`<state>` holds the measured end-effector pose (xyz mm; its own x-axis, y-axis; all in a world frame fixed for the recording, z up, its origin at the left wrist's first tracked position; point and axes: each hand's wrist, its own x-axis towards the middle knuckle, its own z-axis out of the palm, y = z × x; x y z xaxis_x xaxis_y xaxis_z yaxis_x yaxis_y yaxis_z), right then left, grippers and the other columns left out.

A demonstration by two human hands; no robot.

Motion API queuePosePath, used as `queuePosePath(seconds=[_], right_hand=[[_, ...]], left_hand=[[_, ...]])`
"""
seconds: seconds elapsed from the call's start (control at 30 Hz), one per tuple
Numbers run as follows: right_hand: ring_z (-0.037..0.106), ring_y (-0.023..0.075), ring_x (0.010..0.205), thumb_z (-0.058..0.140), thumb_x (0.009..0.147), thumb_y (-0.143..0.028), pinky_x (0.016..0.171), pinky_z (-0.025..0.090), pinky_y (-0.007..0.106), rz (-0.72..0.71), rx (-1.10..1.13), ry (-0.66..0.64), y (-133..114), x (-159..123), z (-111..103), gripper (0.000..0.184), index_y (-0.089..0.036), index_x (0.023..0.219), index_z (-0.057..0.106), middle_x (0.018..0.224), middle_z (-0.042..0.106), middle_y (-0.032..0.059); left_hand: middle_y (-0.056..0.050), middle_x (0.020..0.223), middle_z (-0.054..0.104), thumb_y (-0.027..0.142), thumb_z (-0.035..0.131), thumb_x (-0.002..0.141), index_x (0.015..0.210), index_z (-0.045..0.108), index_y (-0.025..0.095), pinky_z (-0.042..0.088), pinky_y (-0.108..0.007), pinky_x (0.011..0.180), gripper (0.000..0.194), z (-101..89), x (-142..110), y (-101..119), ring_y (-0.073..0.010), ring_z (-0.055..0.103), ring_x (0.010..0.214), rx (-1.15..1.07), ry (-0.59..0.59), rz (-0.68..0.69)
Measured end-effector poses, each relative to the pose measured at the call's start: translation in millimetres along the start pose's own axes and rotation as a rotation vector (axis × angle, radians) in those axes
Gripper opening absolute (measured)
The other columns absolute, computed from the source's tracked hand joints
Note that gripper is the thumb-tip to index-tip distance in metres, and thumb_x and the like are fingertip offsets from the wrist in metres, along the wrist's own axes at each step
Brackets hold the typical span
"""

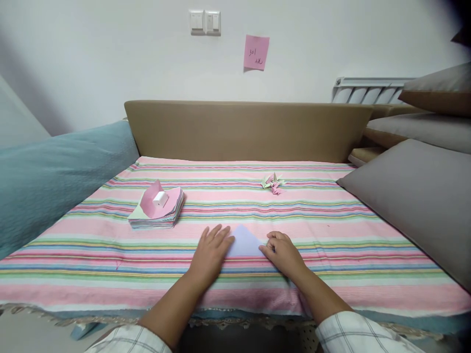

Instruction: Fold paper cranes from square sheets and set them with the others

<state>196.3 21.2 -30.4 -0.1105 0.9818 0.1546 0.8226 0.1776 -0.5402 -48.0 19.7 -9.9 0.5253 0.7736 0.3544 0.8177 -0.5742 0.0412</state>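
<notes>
A pale lavender sheet of paper (pixel 243 244), folded into a triangle, lies on the striped cloth in front of me with its point facing away. My left hand (pixel 213 247) rests flat over the triangle's left end, fingers stretched out and covering that corner. At the right corner is my right hand (pixel 281 251), its fingers curled in and the thumb on the paper's tip. The fingers appear closed on that corner, though the underside of the grip is hidden.
On the left stands a stack of coloured paper (pixel 152 223) with a small white block (pixel 160 198) on top. Folded pink and green paper pieces (pixel 273 183) sit farther back. Grey cushions (pixel 412 196) border the right, a blue-green bolster (pixel 66 171) the left, a brown backrest (pixel 246 131) the rear.
</notes>
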Motion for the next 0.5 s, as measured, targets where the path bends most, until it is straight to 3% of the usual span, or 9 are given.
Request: queuePosePath(seconds=[0.07,0.13,0.3,0.5], right_hand=[[0.049,0.0217,0.102,0.055,0.079,-0.036,0.088,0.036,0.032,-0.001,-0.007,-0.001,-0.1,0.1,0.0,0.029,-0.019,0.055,0.054,0.099,0.058,0.0073],[0.049,0.0215,0.101,0.055,0.078,-0.037,0.087,0.036,0.031,0.003,-0.014,-0.002,-0.3,0.0,-0.4,0.029,-0.019,0.055,0.053,0.099,0.058,0.007],[0.049,0.0212,0.1,0.056,0.078,-0.037,0.085,0.037,0.031,0.018,-0.033,-0.012,-0.8,-0.2,-3.3,0.03,-0.019,0.055,0.052,0.1,0.059,0.0069],[0.05,0.0211,0.101,0.058,0.077,-0.037,0.086,0.036,0.03,0.032,-0.062,-0.039,-0.9,-1.2,-7.6,0.028,-0.019,0.056,0.055,0.099,0.059,0.0071]], left_hand=[[-0.004,0.137,0.044,0.013,0.046,0.085,0.118,0.053,0.027,0.025,-0.048,0.106,0.037,4.3,3.5,4.9,-0.024,0.035,0.129,-0.002,-0.067,0.163],[-0.005,0.132,0.05,0.014,0.045,0.086,0.112,0.058,0.024,0.031,-0.045,0.103,0.03,8.5,6.8,10.1,-0.0237,0.041,0.124,-0.005,-0.143,0.228],[-0.01,0.122,0.058,0.013,0.049,0.081,0.097,0.063,0.016,0.04,-0.036,0.097,0.021,12.8,14.4,23.5,-0.022,0.052,0.111,-0.022,-0.17,0.162],[-0.007,0.123,0.057,0.028,0.04,0.089,0.096,0.062,0.016,0.045,-0.04,0.084,0.026,13.7,26.7,33.8,-0.024,0.054,0.099,0.005,-0.187,-0.013]])
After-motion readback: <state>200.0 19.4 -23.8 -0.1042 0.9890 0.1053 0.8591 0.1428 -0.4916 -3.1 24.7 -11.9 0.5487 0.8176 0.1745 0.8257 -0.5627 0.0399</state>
